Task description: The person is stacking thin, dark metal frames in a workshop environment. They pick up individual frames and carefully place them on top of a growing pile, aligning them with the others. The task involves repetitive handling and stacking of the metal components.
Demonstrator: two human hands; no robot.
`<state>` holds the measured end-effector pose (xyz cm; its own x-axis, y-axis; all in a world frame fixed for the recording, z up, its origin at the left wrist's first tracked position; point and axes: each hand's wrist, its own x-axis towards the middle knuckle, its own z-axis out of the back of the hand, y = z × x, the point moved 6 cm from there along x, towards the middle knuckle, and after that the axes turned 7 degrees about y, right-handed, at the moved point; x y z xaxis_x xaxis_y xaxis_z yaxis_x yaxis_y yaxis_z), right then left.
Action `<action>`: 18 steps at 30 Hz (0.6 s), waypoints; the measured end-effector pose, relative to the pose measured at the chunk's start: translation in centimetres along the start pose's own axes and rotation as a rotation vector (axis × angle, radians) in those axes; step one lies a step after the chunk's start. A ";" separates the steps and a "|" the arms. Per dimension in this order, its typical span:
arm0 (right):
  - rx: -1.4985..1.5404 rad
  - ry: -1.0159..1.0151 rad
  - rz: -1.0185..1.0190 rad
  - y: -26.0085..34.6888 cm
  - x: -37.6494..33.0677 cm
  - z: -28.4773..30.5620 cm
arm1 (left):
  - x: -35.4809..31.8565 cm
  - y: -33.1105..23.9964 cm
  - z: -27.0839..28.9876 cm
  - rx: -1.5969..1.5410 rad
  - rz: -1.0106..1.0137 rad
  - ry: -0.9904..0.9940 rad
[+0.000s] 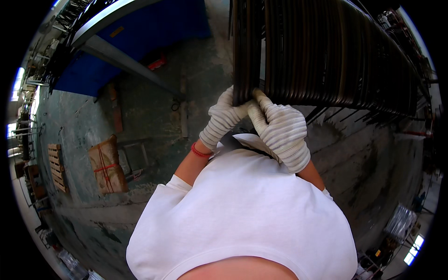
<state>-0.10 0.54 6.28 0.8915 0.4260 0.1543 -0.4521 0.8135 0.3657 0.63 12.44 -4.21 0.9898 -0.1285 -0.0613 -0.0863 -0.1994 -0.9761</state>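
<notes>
Dark glossy bars (246, 60), round-ended, in 2 striped, knit-gloved hands (224, 115) (283, 128)

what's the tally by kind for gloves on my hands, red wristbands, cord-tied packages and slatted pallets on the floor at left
Striped gloves: 2 (left hand, right hand)
Red wristband: 1
Cord-tied package: 1
Slatted pallet: 1
Total: 5
</notes>
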 end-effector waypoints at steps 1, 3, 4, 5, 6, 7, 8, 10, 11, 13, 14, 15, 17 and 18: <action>0.004 -0.035 0.033 0.3 -0.1 0.4 | 0.0 -0.2 -0.1 0.011 0.000 -0.007; 0.038 -0.083 0.033 0.3 -0.4 1.2 | -0.2 -0.9 -0.5 0.009 0.012 -0.037; 0.054 -0.107 0.030 0.2 -0.6 1.7 | -0.2 -1.2 -0.7 -0.003 0.022 -0.047; 0.072 -0.112 0.010 0.2 -0.6 2.0 | -0.3 -1.5 -0.8 -0.015 0.032 -0.057; 0.089 -0.118 -0.009 0.1 -0.7 2.3 | -0.2 -1.6 -0.9 -0.023 0.038 -0.055; 0.106 -0.124 -0.029 0.0 -0.8 2.5 | -0.2 -1.6 -0.9 -0.032 0.044 -0.053; 0.068 -0.120 -0.037 -0.1 -0.8 2.5 | -0.2 -1.6 -1.0 -0.047 0.037 -0.049; 0.070 -0.146 -0.013 -0.4 -0.8 2.1 | -0.2 -1.7 -1.1 -0.074 0.023 -0.036; 0.071 -0.158 -0.001 -0.6 -0.9 2.0 | -0.3 -1.8 -1.1 -0.071 0.019 -0.049; 0.039 -0.136 0.005 -0.5 -0.8 1.7 | -0.5 -1.9 -1.1 -0.043 0.031 -0.078; 0.023 -0.126 0.007 -0.4 -0.8 1.6 | -0.6 -2.0 -1.0 -0.018 0.047 -0.093; 0.019 -0.117 0.004 -0.4 -0.8 1.4 | -0.5 -2.1 -0.9 0.029 0.081 -0.106; 0.010 -0.099 -0.004 -0.6 -0.7 0.6 | -0.3 -2.1 -0.8 0.043 0.100 -0.097; -0.016 -0.073 -0.009 -0.7 -0.6 0.3 | -0.3 -2.2 -0.7 0.010 0.085 -0.081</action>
<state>-0.30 -0.39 6.24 0.8950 0.3892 0.2178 -0.4440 0.8238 0.3523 0.42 12.24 -1.89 0.9849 -0.0653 -0.1602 -0.1696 -0.1815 -0.9686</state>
